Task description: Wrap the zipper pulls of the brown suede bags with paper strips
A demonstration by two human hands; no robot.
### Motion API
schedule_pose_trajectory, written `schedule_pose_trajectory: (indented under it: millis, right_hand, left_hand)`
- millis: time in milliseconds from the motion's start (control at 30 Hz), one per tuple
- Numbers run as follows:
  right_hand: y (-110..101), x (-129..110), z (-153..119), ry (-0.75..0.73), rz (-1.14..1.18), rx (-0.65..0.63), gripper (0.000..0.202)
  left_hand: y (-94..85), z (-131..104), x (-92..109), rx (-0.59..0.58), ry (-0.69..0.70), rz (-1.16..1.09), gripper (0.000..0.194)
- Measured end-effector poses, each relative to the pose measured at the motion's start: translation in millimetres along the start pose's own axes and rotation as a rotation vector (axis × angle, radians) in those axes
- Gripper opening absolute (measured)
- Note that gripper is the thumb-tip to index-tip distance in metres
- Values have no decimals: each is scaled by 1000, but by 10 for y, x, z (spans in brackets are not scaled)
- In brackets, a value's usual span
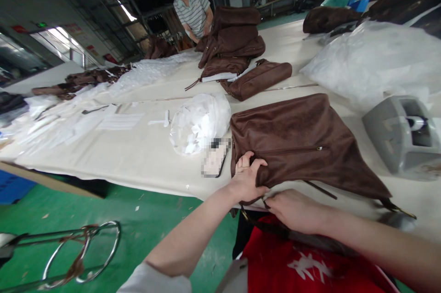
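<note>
Left of the brown bag (303, 127), which lies on the bench (144, 160), I count one person (191, 3) far behind, then one white packet (193, 127) and one phone (216, 160) just beside it. Behind it, I see one pile (237, 38). On its left end my left hand (248, 176) rests, fingers apart. At its near edge is my right hand (292, 210); I can't tell whether it's clamped. To its right: one clear sack (372, 59), one grey dispenser (389, 132).

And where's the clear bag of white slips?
Clear bag: head view, just left of centre, on the table, beside the left edge of the brown bag under the left hand.
</note>
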State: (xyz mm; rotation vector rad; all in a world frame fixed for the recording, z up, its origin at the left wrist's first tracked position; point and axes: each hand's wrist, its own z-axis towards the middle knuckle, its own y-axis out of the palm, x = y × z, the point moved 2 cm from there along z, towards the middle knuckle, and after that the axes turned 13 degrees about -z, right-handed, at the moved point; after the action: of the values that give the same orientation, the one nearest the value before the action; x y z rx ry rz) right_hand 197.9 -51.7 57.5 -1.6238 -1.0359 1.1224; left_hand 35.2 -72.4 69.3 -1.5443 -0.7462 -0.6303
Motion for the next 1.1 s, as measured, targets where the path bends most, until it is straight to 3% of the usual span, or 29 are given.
schedule_pose_trajectory:
  millis: [133, 233, 400, 633, 800, 867, 967, 1100]
  right_hand:
    - [-23, 8, 7, -9, -13, 5, 22]
    - [33, -198, 116, -10, 16, 32, 21]
    - [94, -511, 206, -159, 25, 24, 22]
    - [-101, -418, 26, -48, 54, 37, 27]
    - [-96, -451, -61, 28, 53, 19, 27]
    - [-87, -425, -96, 51, 54, 25, 28]
    - [-113, -351, -171, 83, 47, 43, 30]
    - [-104, -255, -270, 88, 32, -23, 33]
  left_hand:
    - [27, -21, -24, 19, -5, -20, 72]
    - [42, -20, -23, 25, -5, -21, 70]
    - [70, -37, -23, 43, -6, -22, 67]
    - [71, -96, -26, 106, 67, -42, 66]
    - [33, -170, -34, 292, 194, -57, 35]
    - [40, -203, -44, 355, 225, -54, 32]
    - [90, -243, -13, 420, 216, 49, 35]
    - [121, -211, 14, 647, -20, 269, 67]
